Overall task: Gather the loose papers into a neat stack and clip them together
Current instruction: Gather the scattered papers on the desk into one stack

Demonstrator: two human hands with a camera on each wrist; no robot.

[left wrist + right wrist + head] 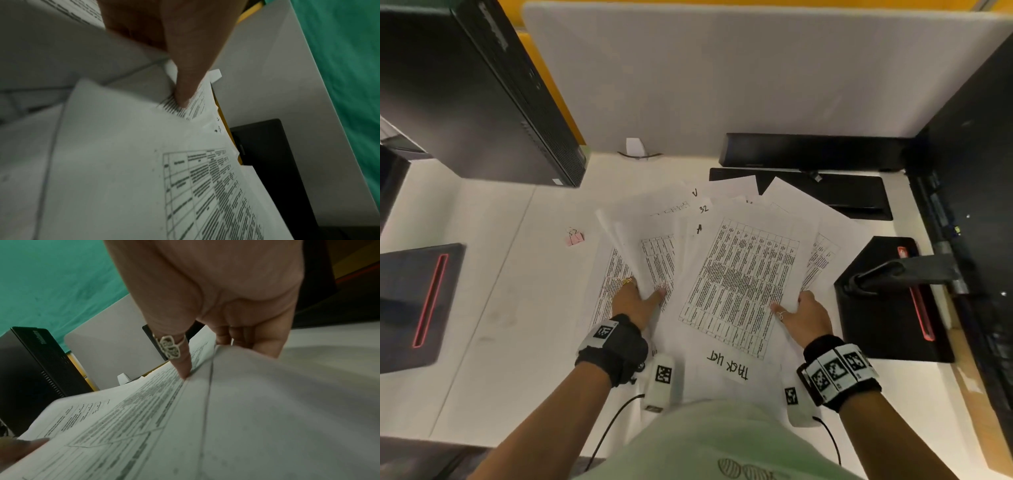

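Several printed papers (pixel 739 274) lie fanned and overlapping on the white desk (pixel 493 274), the top sheet bearing a table and handwriting. My left hand (pixel 637 298) grips a curled bunch of sheets at the left of the pile, thumb on top (pixel 185 91) and fingers hidden beneath. My right hand (pixel 801 311) holds the right edge of the papers (pixel 185 418), its ringed thumb (pixel 183 363) pressing on top and its fingers curled under the edge. A pink binder clip (pixel 575 237) lies on the desk, left of the pile and apart from both hands.
A black computer tower (pixel 482 96) stands at the back left. Black monitor bases sit at the left (pixel 417 301) and right (pixel 887 301). A grey partition (pixel 722 78) closes the back, with a black bar (pixel 815 150) in front of it. A dark monitor (pixel 976 205) fills the right.
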